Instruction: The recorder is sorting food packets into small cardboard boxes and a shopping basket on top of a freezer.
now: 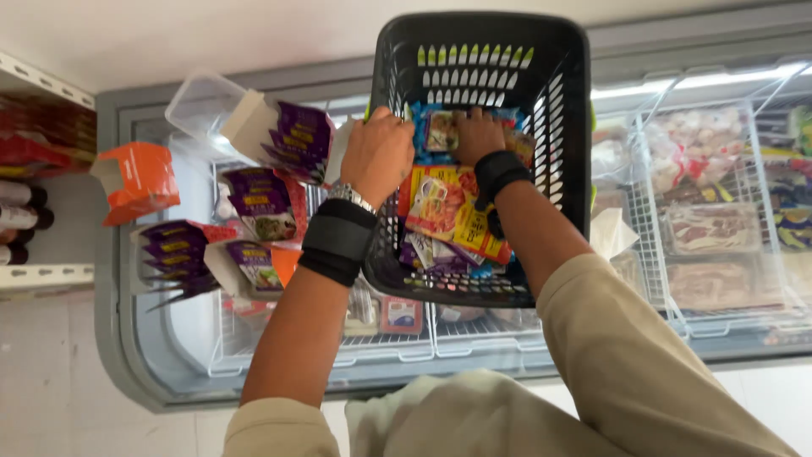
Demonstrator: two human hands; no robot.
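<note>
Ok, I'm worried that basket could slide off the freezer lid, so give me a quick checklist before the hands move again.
1. Left hand on the black basket: ok, it grips the left wall at the rim.
2. Right hand placement: ok, inside the basket, on a small blue packet.
3. Basket support: cannot tell; it sits over the chest freezer, but its underside is hidden.
4. Basket load: ok, packets lie below the rim, with a red and yellow packet on top.
5. Purple boxes left of the basket: not ok, they lie tilted in a loose heap close by the left hand.
</note>
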